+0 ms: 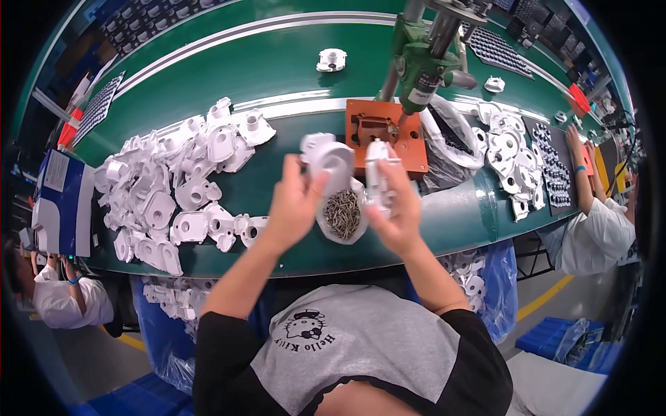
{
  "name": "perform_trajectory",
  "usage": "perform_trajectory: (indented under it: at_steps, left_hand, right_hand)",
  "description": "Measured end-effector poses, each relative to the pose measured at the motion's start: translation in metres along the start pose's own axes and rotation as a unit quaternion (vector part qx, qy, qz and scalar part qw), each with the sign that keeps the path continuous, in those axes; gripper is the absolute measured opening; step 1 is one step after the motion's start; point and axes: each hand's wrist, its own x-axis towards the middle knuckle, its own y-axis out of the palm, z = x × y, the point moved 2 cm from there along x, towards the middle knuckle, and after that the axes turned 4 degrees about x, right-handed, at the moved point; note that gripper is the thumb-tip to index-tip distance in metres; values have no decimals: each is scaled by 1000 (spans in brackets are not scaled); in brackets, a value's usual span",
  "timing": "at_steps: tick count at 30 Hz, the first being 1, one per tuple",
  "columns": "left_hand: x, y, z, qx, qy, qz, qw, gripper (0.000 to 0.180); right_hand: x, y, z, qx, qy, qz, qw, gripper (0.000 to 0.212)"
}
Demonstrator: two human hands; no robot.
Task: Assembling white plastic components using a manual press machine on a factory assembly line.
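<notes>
My left hand (294,205) is closed on a white plastic housing (331,161), which looks smeared by motion. A second white plastic part (376,175), seen nearly edge-on, is gripped between the thumb and fingers of my right hand (400,208). Both parts are held up off the bench, close together but apart. Below and between my hands stands a white bowl (345,240) of small metal screws (341,213). Just beyond my right hand is an orange fixture plate (359,111) with a metal nest on it, under a green press head (420,69).
A big heap of white housings (156,180) covers the left bench; another pile (510,152) lies right, beside a black tray (555,170) of small parts. A plastic bag (451,139) sits by the fixture. One housing (331,59) rests on the green belt (277,55). Co-workers sit at both sides.
</notes>
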Motion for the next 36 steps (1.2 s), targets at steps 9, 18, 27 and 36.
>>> perform_trajectory:
  at_steps: [9,18,27,36]
  left_hand:
    - [-23,54,-7,-256,-4,-6,967,25]
    - [-20,70,5,-289,-35,-18,957,29]
    - [-14,67,14,-158,-33,62,985,18]
    - [20,69,-9,-46,-18,111,993,17]
  right_hand:
    - [0,13,-12,-42,-73,-44,995,44]
    - [-4,7,-22,43,-49,-66,996,40]
    - [-14,10,-21,-77,8,4,997,53]
    - [-15,-36,-17,-2,56,4,998,57]
